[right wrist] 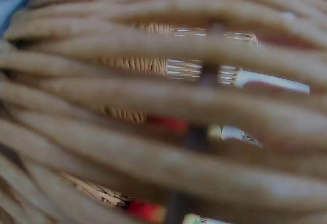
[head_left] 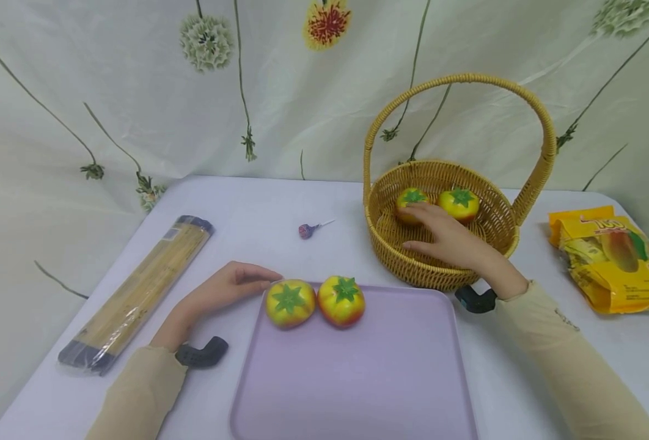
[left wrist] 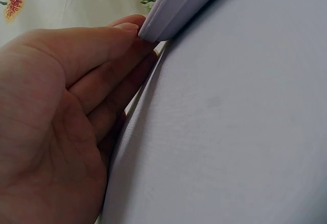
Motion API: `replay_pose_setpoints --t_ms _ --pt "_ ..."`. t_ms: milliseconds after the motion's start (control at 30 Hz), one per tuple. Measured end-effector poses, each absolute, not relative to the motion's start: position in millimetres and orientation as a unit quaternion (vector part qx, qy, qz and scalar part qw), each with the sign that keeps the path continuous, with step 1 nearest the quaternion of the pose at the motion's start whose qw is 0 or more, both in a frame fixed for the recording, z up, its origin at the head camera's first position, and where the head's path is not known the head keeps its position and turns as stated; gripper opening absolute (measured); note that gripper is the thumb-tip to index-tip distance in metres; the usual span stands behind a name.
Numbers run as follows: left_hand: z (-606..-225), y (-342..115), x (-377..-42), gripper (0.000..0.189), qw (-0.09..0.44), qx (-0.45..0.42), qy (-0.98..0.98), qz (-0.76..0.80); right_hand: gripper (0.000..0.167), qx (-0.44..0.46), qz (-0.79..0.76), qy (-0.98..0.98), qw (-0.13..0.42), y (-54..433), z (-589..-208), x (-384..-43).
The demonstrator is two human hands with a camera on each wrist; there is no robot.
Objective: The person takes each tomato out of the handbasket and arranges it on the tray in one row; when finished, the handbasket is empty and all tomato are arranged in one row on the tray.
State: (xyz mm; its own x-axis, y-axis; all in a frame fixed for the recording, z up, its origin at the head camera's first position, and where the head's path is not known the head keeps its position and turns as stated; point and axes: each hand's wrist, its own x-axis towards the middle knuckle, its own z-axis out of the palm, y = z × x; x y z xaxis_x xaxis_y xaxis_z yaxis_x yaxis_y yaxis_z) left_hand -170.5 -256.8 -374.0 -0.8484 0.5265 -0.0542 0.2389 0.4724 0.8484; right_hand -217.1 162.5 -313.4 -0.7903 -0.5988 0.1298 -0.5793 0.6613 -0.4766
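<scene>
My left hand (head_left: 233,284) lies beside the back left corner of a lilac tray (head_left: 352,373), fingers relaxed. In the left wrist view its thumb (left wrist: 115,40) and fingertips are right at the tray's rim (left wrist: 161,24). Two yellow-red toy tomatoes with green star tops, the left one (head_left: 289,304) and the right one (head_left: 341,301), sit along the tray's back edge. My right hand (head_left: 451,238) reaches into a wicker basket (head_left: 407,263), its fingers over one toy tomato (head_left: 411,195), thumb apart. Another toy tomato (head_left: 459,205) lies beside that one. Basket weave (right wrist: 153,93) hides the hand in the right wrist view.
A plastic-wrapped bamboo mat (head_left: 140,293) lies at the left. A lollipop (head_left: 307,231) is on the white table behind the tray. To the right is a yellow candy bag (head_left: 621,263). The basket's tall handle (head_left: 467,78) arches above, before a flowered cloth (head_left: 280,91).
</scene>
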Motion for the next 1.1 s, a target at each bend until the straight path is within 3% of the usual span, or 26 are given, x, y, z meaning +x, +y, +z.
replay_pose_setpoints --t_ms 200,500,1100 --pt "-374 -258 -170 0.022 0.152 0.228 0.847 0.456 0.072 -0.287 -0.256 0.923 0.031 164 -311 -228" --pt "-375 -258 -171 0.022 0.152 0.233 0.844 0.459 0.065 -0.263 -0.261 0.929 0.004 167 -311 -230" --pt "-377 -259 -172 0.023 0.155 0.231 0.844 0.458 0.065 -0.269 -0.258 0.928 0.015 172 -299 -228"
